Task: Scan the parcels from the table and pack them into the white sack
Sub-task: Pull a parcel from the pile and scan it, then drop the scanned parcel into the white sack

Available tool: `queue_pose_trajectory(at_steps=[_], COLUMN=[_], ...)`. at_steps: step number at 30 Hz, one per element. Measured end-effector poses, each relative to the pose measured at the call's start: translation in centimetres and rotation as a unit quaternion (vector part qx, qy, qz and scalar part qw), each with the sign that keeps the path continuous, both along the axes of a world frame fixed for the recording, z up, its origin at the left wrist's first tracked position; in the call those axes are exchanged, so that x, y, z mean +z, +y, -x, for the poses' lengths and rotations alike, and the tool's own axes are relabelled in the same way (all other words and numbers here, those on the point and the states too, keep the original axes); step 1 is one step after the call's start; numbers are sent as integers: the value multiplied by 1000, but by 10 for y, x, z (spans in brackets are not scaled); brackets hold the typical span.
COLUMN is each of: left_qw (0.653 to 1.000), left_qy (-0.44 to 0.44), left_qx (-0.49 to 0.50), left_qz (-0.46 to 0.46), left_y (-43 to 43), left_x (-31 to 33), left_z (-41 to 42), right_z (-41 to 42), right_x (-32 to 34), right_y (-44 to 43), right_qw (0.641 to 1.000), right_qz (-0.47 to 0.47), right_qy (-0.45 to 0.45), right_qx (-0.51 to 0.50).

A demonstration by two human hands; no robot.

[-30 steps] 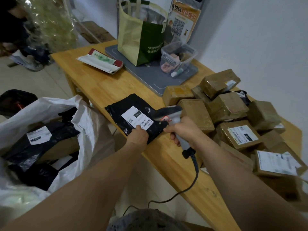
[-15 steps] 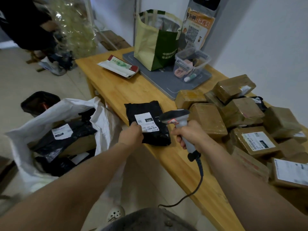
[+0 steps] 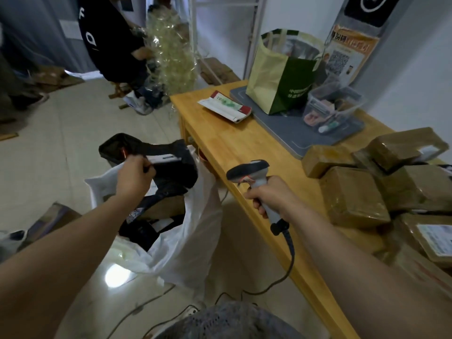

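Observation:
My left hand grips a black plastic parcel with a white label, held over the open mouth of the white sack on the floor left of the table. Dark parcels lie inside the sack. My right hand grips the handle of a grey barcode scanner above the near edge of the wooden table; its cable hangs down to the floor. Several brown taped parcels are piled at the right end of the table.
On the table's far end sit a grey scale platform, a green and cream bag, a clear plastic box and a white envelope. A person in black sits beyond, by a stool. A cardboard box lies left of the sack.
My left hand has lifted the black parcel off the table and carried it left, over the sack. The scanner in my right hand stays over the table edge.

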State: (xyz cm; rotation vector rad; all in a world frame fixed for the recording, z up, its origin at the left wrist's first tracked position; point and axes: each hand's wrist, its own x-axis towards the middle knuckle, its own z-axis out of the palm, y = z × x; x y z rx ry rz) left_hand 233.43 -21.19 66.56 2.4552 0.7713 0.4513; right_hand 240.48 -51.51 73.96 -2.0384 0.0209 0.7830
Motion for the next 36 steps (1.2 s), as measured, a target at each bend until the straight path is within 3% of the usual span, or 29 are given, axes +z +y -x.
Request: queue_pose_trajectory(at_steps=[3,6,11,15,23,26,29,32,34,36], left_qw=[985,971,961,928,814,760,713,685,677,692], left_qy=[156,209,179,171,136,158,194,234,254,255], left_qx=[-66,-98,-203,-331,-565,-627,-653,-656,-649,-636], left_qz=[23,63,59,19,6,-65,-169,-215,-234,-228], left_y=[-9,-40,-127,-218,-405,-458,-498,-520,-525,-523], left_x=[-26,-34,-26,-15,2,11,18,20,20,20], left_z=[17,11,-35,-63,-53,-55,-68,-85,-93,-97], right_z=[3,7,25,50,121,146,170,188,195,198], right_x=[-4,-10,-15,-16,-14,-13,-15,-20,-22,-23], right_y=[-6,-23,-77,-138,-256,-290,-316,-332,-339,-343], right_qw=[1000,999,992,974,908,880,859,842,838,839], right_qz=[1,-3,-15,-27,-55,-68,-79,-102,-111,-112], right_qy=[1,-5,-5,-9,-39,-53,-52,-42,-37,-38], right_qx=[-8,-36,-125,-223,-413,-467,-503,-529,-533,-532])
